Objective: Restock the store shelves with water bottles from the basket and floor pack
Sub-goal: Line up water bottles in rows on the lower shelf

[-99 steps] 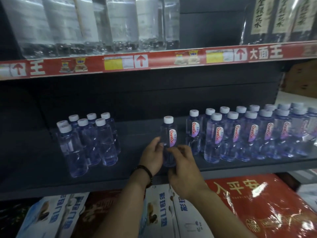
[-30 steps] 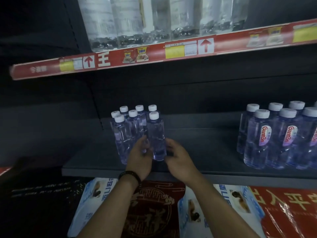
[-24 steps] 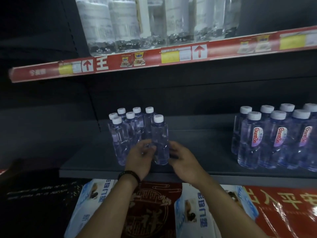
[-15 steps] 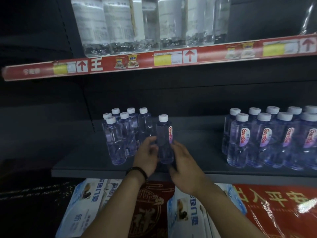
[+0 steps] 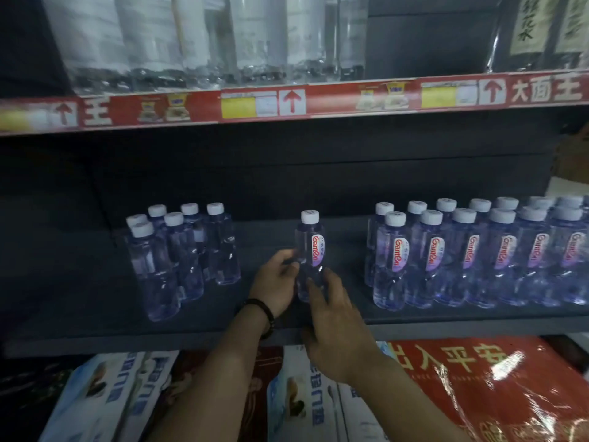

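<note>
A single small water bottle with a white cap and a red-lettered label stands upright on the dark middle shelf, label facing me. My left hand grips its lower left side and my right hand holds its lower right side. To the left stands a cluster of several bottles with labels turned away. To the right are two rows of several bottles with labels facing out. The held bottle stands in the gap between both groups.
The upper shelf, edged by a red price strip, carries large clear bottles. Below the middle shelf lie blue-and-white packages and a red plastic-wrapped pack. Bare shelf surface lies on both sides of the held bottle.
Both hands pulled one bottle from the left cluster, turned its label forward and carried it right into the gap. The view shifted right, showing more of the right rows.
</note>
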Demonstrator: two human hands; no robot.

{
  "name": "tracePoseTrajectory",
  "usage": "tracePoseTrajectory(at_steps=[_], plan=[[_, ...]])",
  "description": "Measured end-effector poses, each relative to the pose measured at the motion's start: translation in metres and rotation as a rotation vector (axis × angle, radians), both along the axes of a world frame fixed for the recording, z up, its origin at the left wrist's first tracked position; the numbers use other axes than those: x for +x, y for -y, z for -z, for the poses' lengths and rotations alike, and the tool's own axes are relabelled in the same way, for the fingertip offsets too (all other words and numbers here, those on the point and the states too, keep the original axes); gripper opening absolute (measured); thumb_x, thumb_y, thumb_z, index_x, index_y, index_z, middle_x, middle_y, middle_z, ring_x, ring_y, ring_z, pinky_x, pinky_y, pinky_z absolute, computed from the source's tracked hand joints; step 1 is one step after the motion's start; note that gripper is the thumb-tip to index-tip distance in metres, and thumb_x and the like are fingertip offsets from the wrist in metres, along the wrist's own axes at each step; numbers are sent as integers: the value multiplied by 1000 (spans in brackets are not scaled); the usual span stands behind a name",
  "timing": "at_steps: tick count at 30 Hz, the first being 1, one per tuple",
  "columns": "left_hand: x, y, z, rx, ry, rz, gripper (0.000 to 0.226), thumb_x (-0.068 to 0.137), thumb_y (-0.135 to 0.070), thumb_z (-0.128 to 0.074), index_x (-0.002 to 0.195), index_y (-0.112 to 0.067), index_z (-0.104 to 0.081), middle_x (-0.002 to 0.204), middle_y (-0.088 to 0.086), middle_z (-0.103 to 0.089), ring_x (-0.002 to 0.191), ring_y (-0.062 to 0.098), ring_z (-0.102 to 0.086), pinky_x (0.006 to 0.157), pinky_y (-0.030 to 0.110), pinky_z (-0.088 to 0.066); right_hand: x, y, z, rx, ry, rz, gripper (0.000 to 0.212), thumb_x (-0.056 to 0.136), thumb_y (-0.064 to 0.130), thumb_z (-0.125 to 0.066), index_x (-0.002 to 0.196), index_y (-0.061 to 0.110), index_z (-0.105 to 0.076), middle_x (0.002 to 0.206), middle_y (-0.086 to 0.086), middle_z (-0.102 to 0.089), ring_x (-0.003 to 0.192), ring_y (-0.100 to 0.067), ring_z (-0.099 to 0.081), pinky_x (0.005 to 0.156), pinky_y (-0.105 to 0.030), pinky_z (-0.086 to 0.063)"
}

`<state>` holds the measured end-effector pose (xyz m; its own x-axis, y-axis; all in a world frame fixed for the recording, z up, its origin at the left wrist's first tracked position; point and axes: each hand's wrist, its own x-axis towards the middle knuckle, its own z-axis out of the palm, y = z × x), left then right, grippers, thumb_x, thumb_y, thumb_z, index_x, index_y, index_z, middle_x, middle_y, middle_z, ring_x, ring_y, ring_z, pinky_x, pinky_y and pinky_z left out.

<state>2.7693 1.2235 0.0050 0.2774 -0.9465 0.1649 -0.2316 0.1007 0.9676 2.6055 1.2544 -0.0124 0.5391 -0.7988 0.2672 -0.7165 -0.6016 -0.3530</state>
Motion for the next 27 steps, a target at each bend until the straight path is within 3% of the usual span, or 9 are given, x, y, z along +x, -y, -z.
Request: tracePoseTrajectory(at_steps=[3, 6, 8, 19, 24, 27], plan=[[-9, 11, 14, -35, 33, -38, 34, 102, -16, -51, 115, -38, -74, 104, -7, -80, 99, 15, -76, 97, 49, -60, -4, 8, 2, 18, 52, 7, 93, 92, 22, -65, 168, 19, -11, 171, -5, 17, 160, -32, -12, 125, -46, -35], [-18, 19, 13, -21, -23, 9, 37, 104, -15, -50, 117, -40, -75, 106, -8, -80, 102, 15, -76, 100, 49, -59, -6, 11, 3, 29, 55, 34, 94, 98, 24, -62, 169, 15, 0, 169, -8, 32, 162, -32, 7, 133, -41, -16], [-22, 28, 12, -10, -32, 32, 36, 105, -17, -52, 115, -43, -75, 108, -8, -80, 103, 15, -76, 100, 50, -59, -8, 14, 1, 49, 45, 66, 94, 100, 28, -60, 169, 16, 3, 169, -9, 33, 162, -32, 12, 132, -40, -10], [-52, 55, 11, -18, -34, 93, 40, 106, -23, -53, 103, -57, -74, 110, -11, -80, 105, 16, -76, 101, 49, -58, -19, 27, 3, 125, 112, 209, 97, 99, 32, -64, 169, 16, 1, 172, -15, 19, 162, -37, 6, 133, -44, -13], [-62, 55, 12, -25, -39, 89, 36, 109, -17, -49, 122, -41, -73, 111, -12, -79, 106, 11, -75, 102, 45, -58, -20, 34, 3, 178, 182, 219, 97, 96, 24, -68, 169, 17, -3, 173, -12, 15, 163, -37, -3, 130, -46, -25], [-63, 55, 10, -11, -28, 98, 40, 111, -18, -42, 128, -36, -72, 118, -12, -78, 111, 8, -73, 106, 42, -56, -16, 30, -3, 257, 223, 224, 94, 98, 19, -65, 168, 16, -3, 173, -15, 20, 163, -36, -5, 130, -43, -25]])
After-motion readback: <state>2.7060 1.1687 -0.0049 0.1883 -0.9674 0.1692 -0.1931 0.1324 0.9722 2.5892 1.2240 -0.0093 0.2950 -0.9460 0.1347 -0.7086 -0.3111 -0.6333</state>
